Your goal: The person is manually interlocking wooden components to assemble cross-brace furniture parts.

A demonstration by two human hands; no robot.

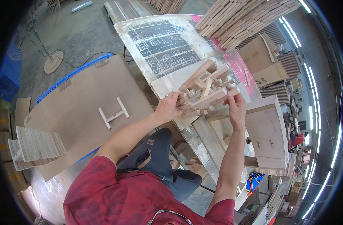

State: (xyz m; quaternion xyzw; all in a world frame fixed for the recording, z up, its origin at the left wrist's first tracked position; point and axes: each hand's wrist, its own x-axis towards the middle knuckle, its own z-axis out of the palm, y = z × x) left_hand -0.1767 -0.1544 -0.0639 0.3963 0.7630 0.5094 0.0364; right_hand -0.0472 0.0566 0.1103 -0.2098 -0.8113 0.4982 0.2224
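A pile of pale wooden frame pieces (207, 87), with short bars crossing at several angles, lies on the worktable in front of me. At the pile's left end my left hand (168, 108) is closed around the ends of wooden pieces. My right hand (236, 108) pinches the end of a wooden bar (216, 96) at the pile's right side. Its fingertips are partly hidden by the wood. Apart from the pile, a single H-shaped wooden frame (114, 113) lies on the brown board (77, 123) to my left.
Tall stacks of wooden slats (242, 22) stand at the far right of the worktable (141, 28). A wooden drawer box (267, 131) is right of my forearm. Thin curved slats (40, 144) are stacked at left. A standing fan (53, 62) and cable occupy the floor beyond.
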